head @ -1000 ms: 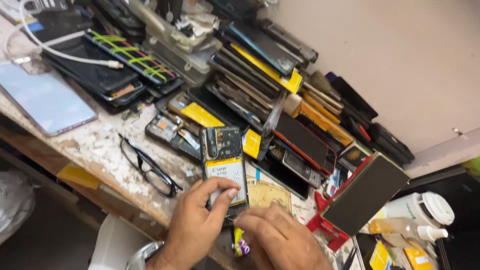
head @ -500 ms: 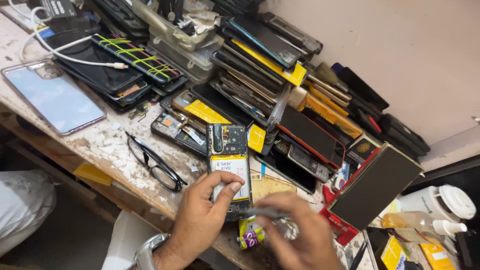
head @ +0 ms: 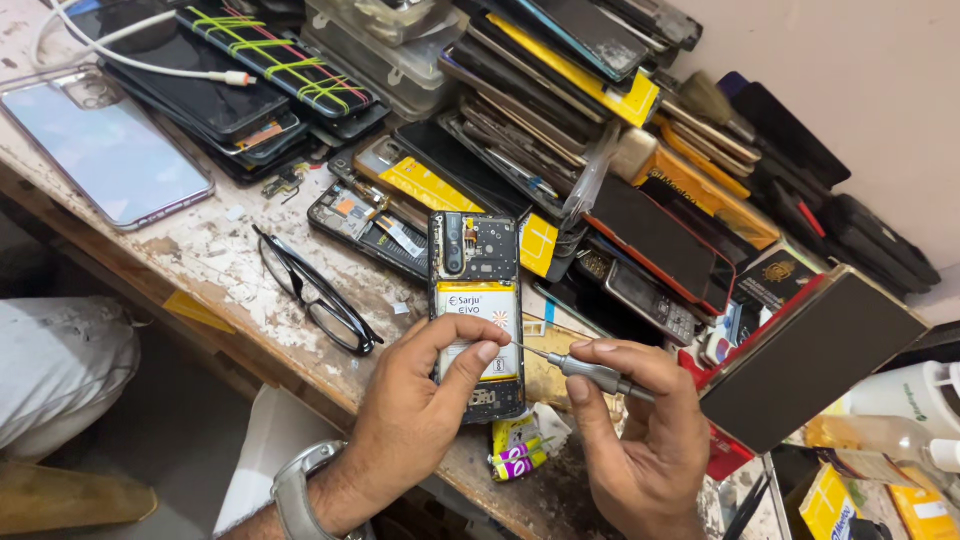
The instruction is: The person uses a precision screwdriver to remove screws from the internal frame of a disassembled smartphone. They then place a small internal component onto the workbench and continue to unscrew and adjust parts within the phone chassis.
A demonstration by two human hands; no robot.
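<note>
White-flecked, worn workbench [head: 200,262] carries an opened phone [head: 477,312] with its back cover off, near the front edge. Left hand [head: 420,420], wrist bent, curls around the phone's lower end, thumb pressing the battery. Right hand [head: 640,440] pinches a small screwdriver [head: 585,370], tip angled toward the phone's right side.

a worn, paint-flaked wooden workbench [head: 200,262] stands against a plain pale wall [head: 860,80].

Left hand [head: 420,420] and right hand [head: 640,440] curled, fingers pinching inward.
</note>
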